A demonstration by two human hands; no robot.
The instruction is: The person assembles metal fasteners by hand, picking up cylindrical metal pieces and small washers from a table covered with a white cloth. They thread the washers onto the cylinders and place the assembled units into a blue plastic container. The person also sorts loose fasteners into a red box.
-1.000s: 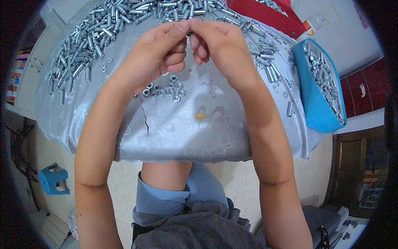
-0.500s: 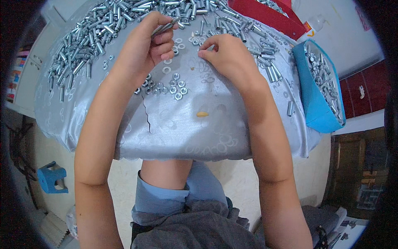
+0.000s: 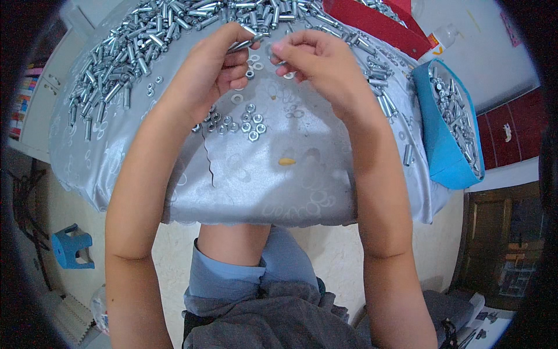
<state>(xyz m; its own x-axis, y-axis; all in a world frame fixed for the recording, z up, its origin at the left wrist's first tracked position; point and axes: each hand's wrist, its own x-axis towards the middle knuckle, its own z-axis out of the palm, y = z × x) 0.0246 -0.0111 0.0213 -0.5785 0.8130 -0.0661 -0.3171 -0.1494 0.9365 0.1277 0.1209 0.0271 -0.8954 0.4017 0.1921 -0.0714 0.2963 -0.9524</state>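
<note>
The left grip (image 3: pixel 220 64) is curled firmly around a bolt (image 3: pixel 244 44), held over the counter (image 3: pixel 232 171). Nuts (image 3: pixel 233 127) lie below. Beside the bolt's tip, a washer (image 3: pixel 269 51) is pinched in the right grip (image 3: pixel 325 65). Farther right stands a blue bin (image 3: pixel 453 173).

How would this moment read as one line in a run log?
Left hand: holding slim silver metal bolt | Right hand: pinching round grey metal washer | Nearby: loose silver hexagonal metal nuts on shiny grey tablecloth

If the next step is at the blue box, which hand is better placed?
The right hand, probably: it is nearer to the blue box; the left hand is farther away, holding a metal piece.
</note>
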